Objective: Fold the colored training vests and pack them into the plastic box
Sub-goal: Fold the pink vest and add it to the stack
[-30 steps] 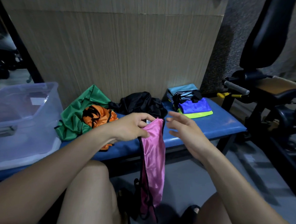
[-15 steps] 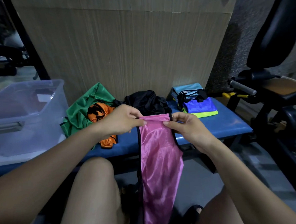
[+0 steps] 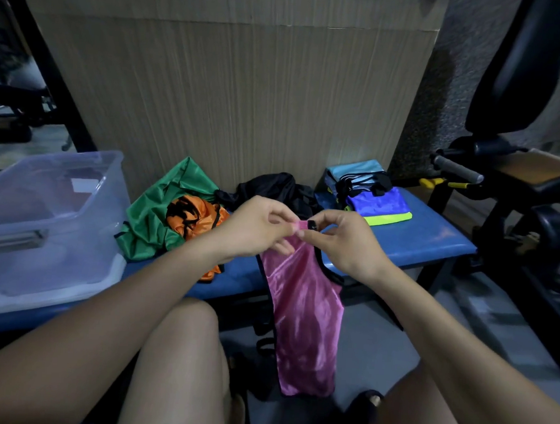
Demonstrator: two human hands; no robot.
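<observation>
Blue padded bench (image 3: 426,239) behind: left hand (image 3: 255,231) and right hand (image 3: 345,244), nearly touching, pinch the shiny pink black-trimmed vest (image 3: 302,313) by its top edge, its length hanging straight down.

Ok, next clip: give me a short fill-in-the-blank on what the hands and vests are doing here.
1. Both hands, left hand and right hand, pinch the top of the ____ vest.
2. The orange vest lies on top of the ____ vest.
3. The clear plastic box stands at the ____ end of the blue bench.
4. The folded stack has a ____ vest lowest.

Missing words: pink; green; left; yellow-green
</observation>
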